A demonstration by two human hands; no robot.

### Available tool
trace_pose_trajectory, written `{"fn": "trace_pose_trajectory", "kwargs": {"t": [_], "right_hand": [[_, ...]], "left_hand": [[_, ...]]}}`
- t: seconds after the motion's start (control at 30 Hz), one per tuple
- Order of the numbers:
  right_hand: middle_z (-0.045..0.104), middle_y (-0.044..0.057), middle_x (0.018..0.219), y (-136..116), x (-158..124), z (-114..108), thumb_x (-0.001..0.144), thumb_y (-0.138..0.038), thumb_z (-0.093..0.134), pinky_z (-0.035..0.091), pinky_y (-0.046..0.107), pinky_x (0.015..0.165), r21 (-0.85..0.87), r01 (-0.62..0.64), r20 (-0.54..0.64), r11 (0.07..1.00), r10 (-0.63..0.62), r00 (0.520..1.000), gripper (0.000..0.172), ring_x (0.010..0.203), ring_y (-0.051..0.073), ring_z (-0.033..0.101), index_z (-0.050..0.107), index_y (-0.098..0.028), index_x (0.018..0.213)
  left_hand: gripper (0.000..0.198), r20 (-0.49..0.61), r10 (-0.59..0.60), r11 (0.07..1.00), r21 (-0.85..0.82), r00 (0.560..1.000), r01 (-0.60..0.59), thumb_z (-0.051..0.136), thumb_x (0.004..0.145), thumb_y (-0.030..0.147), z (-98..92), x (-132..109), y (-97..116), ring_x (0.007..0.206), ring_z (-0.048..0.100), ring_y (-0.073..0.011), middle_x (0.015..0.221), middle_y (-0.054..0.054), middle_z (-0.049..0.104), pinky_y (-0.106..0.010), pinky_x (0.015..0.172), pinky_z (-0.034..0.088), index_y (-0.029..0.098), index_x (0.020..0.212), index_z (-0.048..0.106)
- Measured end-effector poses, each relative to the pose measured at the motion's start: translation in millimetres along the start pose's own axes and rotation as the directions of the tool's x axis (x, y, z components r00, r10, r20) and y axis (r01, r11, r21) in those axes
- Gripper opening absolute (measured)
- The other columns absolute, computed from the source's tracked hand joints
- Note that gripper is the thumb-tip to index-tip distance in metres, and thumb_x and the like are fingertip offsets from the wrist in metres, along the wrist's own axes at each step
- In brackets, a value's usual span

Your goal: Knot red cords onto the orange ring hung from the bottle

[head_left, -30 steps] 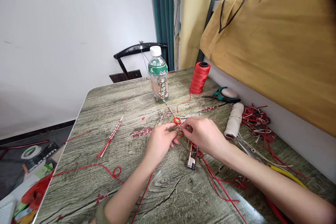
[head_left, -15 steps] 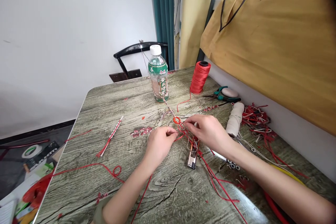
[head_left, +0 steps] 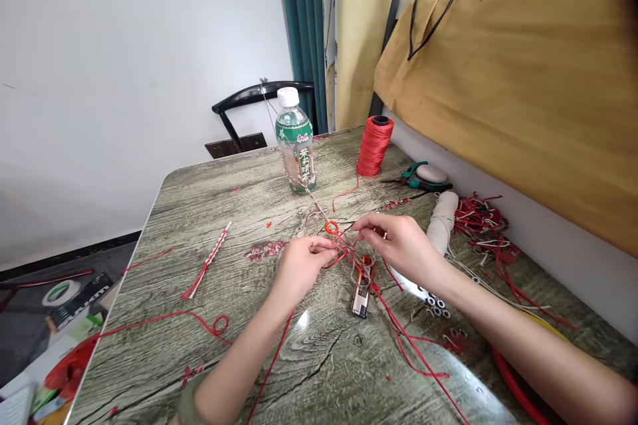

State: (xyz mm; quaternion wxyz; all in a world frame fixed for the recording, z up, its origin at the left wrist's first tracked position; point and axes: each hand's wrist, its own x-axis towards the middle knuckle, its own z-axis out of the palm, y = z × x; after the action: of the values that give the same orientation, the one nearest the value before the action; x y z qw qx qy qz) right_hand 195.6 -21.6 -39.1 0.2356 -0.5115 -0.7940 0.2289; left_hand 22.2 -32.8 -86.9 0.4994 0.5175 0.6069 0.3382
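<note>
My left hand (head_left: 303, 265) is closed, its thumb and fingertips pinching red cord (head_left: 341, 254). My right hand (head_left: 391, 238) is also closed in a pinch at the other side of the tangled strands, with thin cord seeming to run to its fingertips. Between the hands lies an orange-red ring (head_left: 331, 228) with the cords knotted below it. A twisted strand (head_left: 315, 200) links the ring to a green-labelled drink bottle (head_left: 295, 146). Under the strands rests a small silver-and-black object (head_left: 359, 300) with an orange end; its kind is unclear.
A red thread spool (head_left: 375, 147) stands at the back. Green-handled pliers (head_left: 416, 176), a white cord roll (head_left: 442, 222) and a heap of red and white scraps (head_left: 481, 216) lie rightward. Metal rings (head_left: 436, 305) sit by my right forearm. A braided red-and-white piece (head_left: 209, 260) lies left.
My right fingertips have lifted slightly off the knot, and my left fingers have shifted a little at the cord. The whole view has moved slightly.
</note>
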Motion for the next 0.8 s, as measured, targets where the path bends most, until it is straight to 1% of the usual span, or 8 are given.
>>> {"fn": "trace_pose_trajectory", "kwargs": {"t": [0.13, 0.27, 0.4, 0.53, 0.6, 0.67, 0.73, 0.8], "right_hand": [[0.065, 0.001, 0.072, 3, -1, 0, 0.077, -0.016, 0.040, 0.040, 0.022, 0.062, 0.030, -0.030, -0.008, 0.999, 0.031, 0.999, 0.024, 0.066, 0.014, 0.058, 0.062, -0.020, 0.087], [0.065, 0.000, 0.070, 5, -2, -3, 0.077, -0.017, 0.040, 0.040, 0.022, 0.061, 0.031, -0.052, -0.007, 0.998, 0.052, 0.999, 0.025, 0.064, 0.013, 0.058, 0.063, -0.020, 0.086], [0.065, 0.000, 0.068, 4, -3, -7, 0.077, -0.017, 0.040, 0.038, 0.022, 0.057, 0.021, -0.068, -0.021, 0.997, 0.069, 0.997, 0.025, 0.060, 0.012, 0.056, 0.063, -0.021, 0.086], [0.065, 0.000, 0.068, 5, -3, -10, 0.076, -0.018, 0.041, 0.038, 0.022, 0.056, 0.036, -0.088, -0.033, 0.995, 0.090, 0.995, 0.024, 0.058, 0.012, 0.056, 0.063, -0.020, 0.085], [0.065, 0.000, 0.070, 5, -3, -11, 0.076, -0.018, 0.041, 0.039, 0.022, 0.057, 0.053, -0.091, -0.046, 0.994, 0.093, 0.995, 0.024, 0.061, 0.012, 0.057, 0.063, -0.020, 0.085], [0.065, 0.000, 0.072, 6, -2, -13, 0.076, -0.018, 0.041, 0.039, 0.022, 0.058, 0.072, -0.090, -0.053, 0.993, 0.094, 0.994, 0.023, 0.062, 0.013, 0.057, 0.063, -0.019, 0.086], [0.065, 0.000, 0.073, 7, -2, -13, 0.077, -0.017, 0.041, 0.039, 0.022, 0.057, 0.089, -0.091, -0.059, 0.992, 0.096, 0.994, 0.023, 0.062, 0.013, 0.057, 0.062, -0.020, 0.086], [0.065, 0.000, 0.073, 8, -2, -13, 0.077, -0.017, 0.041, 0.039, 0.022, 0.057, 0.102, -0.092, -0.062, 0.990, 0.099, 0.993, 0.022, 0.062, 0.013, 0.057, 0.062, -0.020, 0.085]], "left_hand": [[0.008, -0.061, 0.059, 0.975, 0.218, 0.996, -0.045, 0.059, 0.060, 0.024, -13.6, -5, -5, 0.058, 0.057, -0.0147, 0.062, -0.002, 0.064, -0.024, 0.055, 0.041, 0.018, 0.065, 0.063], [0.010, -0.141, 0.125, 0.884, 0.465, 0.982, -0.046, 0.054, 0.065, 0.027, -32.2, -17, -2, 0.060, 0.058, -0.0161, 0.065, -0.001, 0.065, -0.024, 0.055, 0.038, 0.022, 0.065, 0.063], [0.015, -0.260, 0.157, 0.698, 0.712, 0.953, 0.079, 0.048, 0.070, 0.032, -50.5, -26, 2, 0.060, 0.058, -0.0189, 0.070, -0.001, 0.067, -0.024, 0.050, 0.032, 0.027, 0.071, 0.062], [0.019, -0.362, 0.207, 0.556, 0.808, 0.909, 0.195, 0.045, 0.073, 0.036, -62.6, -29, 7, 0.061, 0.057, -0.0214, 0.078, -0.002, 0.066, -0.025, 0.048, 0.030, 0.028, 0.077, 0.062], [0.019, -0.368, 0.276, 0.604, 0.785, 0.888, 0.138, 0.044, 0.073, 0.033, -61.1, -32, 9, 0.064, 0.057, -0.0194, 0.090, -0.003, 0.064, -0.026, 0.053, 0.034, 0.025, 0.080, 0.060], [0.018, -0.342, 0.312, 0.721, 0.692, 0.886, 0.013, 0.043, 0.074, 0.027, -51.0, -38, 11, 0.064, 0.055, -0.0161, 0.093, -0.002, 0.062, -0.026, 0.058, 0.037, 0.023, 0.079, 0.059], [0.018, -0.264, 0.266, 0.848, 0.521, 0.927, -0.095, 0.042, 0.073, 0.020, -32.3, -48, 11, 0.062, 0.055, -0.0139, 0.083, 0.000, 0.063, -0.025, 0.059, 0.039, 0.022, 0.073, 0.059], [0.022, -0.088, 0.145, 0.934, 0.342, 0.986, -0.106, 0.041, 0.072, 0.015, -8.9, -60, 9, 0.063, 0.056, -0.0135, 0.075, 0.001, 0.064, -0.024, 0.058, 0.040, 0.022, 0.068, 0.062]]}}
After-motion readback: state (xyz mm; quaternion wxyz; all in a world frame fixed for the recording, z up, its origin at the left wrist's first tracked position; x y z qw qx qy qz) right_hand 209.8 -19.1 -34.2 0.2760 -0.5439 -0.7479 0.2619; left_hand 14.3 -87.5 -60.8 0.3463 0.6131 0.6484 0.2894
